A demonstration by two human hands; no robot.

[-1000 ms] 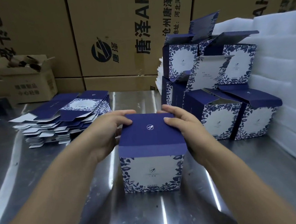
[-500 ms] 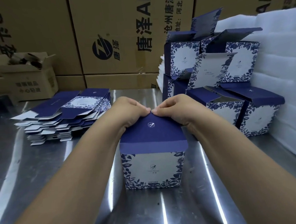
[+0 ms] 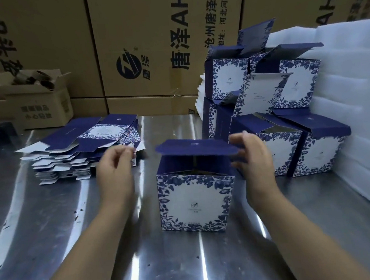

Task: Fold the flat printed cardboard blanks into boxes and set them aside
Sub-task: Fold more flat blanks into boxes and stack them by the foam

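Right at the bottom of the frame two bare forearms reach up over the scuffed steel bench (image 3: pixel 191 263). Just above them, in the middle of the frame, the box (image 3: pixel 194 202) being worked stands upright on the bench with its white, blue-flowered face toward the camera. Its dark-blue lid flap (image 3: pixel 193 147) lies roughly level above the open mouth and is not yet tucked in.

The right hand (image 3: pixel 254 155) is clamped on the box at its right edge, thumb over the end of the lid and fingers curled against the side below. The left hand (image 3: pixel 114 169) is off the box, at centre left, with its fingertips at the near corner of the stack of flat blanks (image 3: pixel 78 145). It is blurred, so I cannot tell whether it pinches a blank or only hovers with its fingers loosely curled.

By the look of it this is thin printed card: very light, stiff only along its creases, and easy to dent or scuff on the glossy faces. A grip low on two opposite walls, or on the corners, should carry it; lifting by the loose lid would likely just bend the hinge. One hand seems enough to move it.

Further back at the right, finished boxes (image 3: pixel 323 153) are piled two high with their lids ajar, leaning on white foam sheets (image 3: pixel 354 78). Behind everything stand large brown cartons (image 3: pixel 147 42), with a small open carton (image 3: pixel 41 108) at the upper left.
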